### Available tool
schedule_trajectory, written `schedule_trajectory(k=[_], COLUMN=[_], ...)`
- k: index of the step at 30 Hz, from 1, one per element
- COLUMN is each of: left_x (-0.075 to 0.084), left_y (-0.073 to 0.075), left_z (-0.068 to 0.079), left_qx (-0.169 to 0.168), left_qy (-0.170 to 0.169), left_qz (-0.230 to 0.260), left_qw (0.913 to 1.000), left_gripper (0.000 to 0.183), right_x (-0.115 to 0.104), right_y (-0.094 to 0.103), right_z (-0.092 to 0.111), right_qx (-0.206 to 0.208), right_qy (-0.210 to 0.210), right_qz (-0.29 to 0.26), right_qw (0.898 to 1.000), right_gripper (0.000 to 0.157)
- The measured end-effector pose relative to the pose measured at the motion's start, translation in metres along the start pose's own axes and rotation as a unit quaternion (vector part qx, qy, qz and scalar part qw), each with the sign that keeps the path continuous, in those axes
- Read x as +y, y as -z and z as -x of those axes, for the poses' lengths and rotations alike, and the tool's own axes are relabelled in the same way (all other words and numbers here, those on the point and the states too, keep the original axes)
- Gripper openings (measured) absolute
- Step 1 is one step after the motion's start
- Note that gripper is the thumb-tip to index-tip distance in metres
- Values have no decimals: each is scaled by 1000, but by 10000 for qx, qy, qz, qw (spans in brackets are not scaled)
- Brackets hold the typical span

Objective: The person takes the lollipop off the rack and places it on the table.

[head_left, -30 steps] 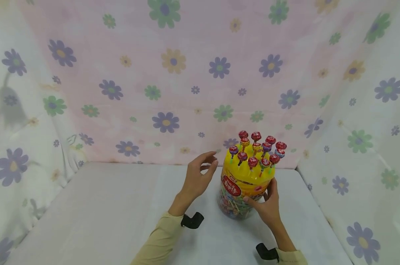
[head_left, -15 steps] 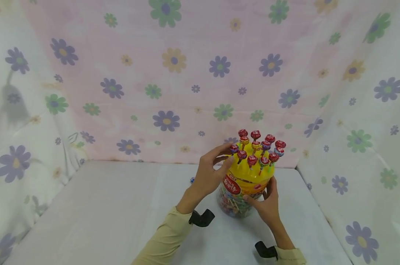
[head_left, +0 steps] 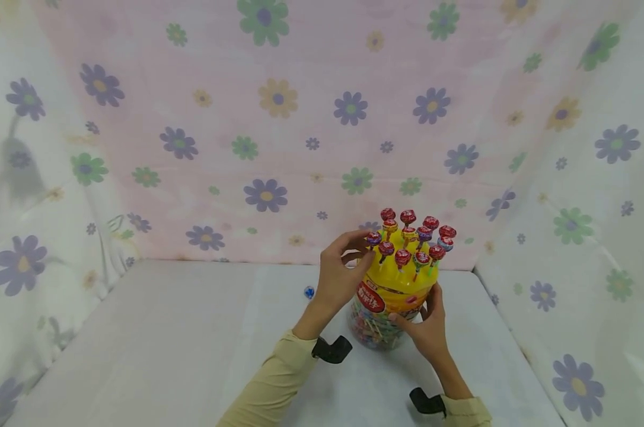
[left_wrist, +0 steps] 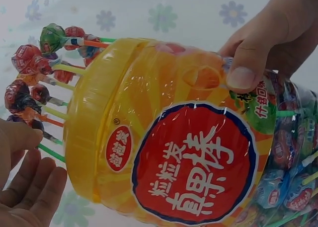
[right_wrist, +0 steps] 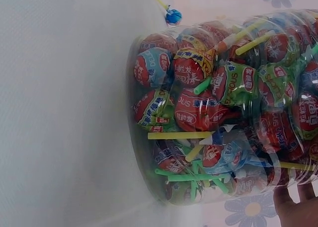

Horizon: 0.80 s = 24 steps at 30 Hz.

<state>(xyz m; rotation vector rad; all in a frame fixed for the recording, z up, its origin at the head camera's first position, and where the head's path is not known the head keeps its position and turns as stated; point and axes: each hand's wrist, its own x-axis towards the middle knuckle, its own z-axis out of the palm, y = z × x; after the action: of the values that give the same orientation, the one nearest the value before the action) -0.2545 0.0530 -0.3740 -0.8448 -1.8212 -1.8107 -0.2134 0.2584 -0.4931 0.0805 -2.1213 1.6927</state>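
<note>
A clear plastic candy jar [head_left: 382, 314] stands upright on the white table, filled with wrapped lollipops. Its yellow lid [head_left: 402, 283] bears several lollipops stuck in by their sticks, heads up. At the lid's left edge my left hand [head_left: 338, 276] pinches a purple-wrapped lollipop [head_left: 373, 238] between thumb and fingers; in the left wrist view the thumb partly covers its head. My right hand [head_left: 433, 332] grips the jar's right side, with the thumb [left_wrist: 242, 78] on the yellow and red label [left_wrist: 194, 162] and the other fingers largely hidden behind the jar.
One blue-wrapped lollipop [head_left: 309, 292] lies on the table [head_left: 194, 332] left of the jar, close to my left wrist. Flower-printed cloth [head_left: 220, 178] hangs behind the table and along both sides. A black camera mount [head_left: 332, 350] sits on each wrist.
My left hand has moved right from beside the jar to the purple lollipop at the lid's edge. The blue lollipop on the table has come into view. My right hand keeps its hold.
</note>
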Motion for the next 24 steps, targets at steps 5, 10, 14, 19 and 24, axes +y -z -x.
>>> schedule_trajectory(k=[5,10,14,19,24], left_x=[-1,0,1,3,7], left_y=[-4,-7,-10,-9,-3], left_z=[0,0,-1,-5,-7], left_qx=[113,166,201,198,164], left_qy=[-19,-11,-62,-282,-455], left_qz=[6,-107,-161,-83,180], left_qw=[9999,9998,9996,9994,9987], left_gripper=[34,35,35,34,34], right_x=[-2,-3,-3,-3,-3], right_y=[0,1,2,1,2], right_z=[1,0,0,0,0], right_qx=[-4,-30,-40,-27,-26], right_qy=[37,31,39,57,71], right_qz=[-51,-57,-40,-35,-53], right_qw=[10000,10000,10000,10000,10000], right_gripper=[95,95,95,95,95])
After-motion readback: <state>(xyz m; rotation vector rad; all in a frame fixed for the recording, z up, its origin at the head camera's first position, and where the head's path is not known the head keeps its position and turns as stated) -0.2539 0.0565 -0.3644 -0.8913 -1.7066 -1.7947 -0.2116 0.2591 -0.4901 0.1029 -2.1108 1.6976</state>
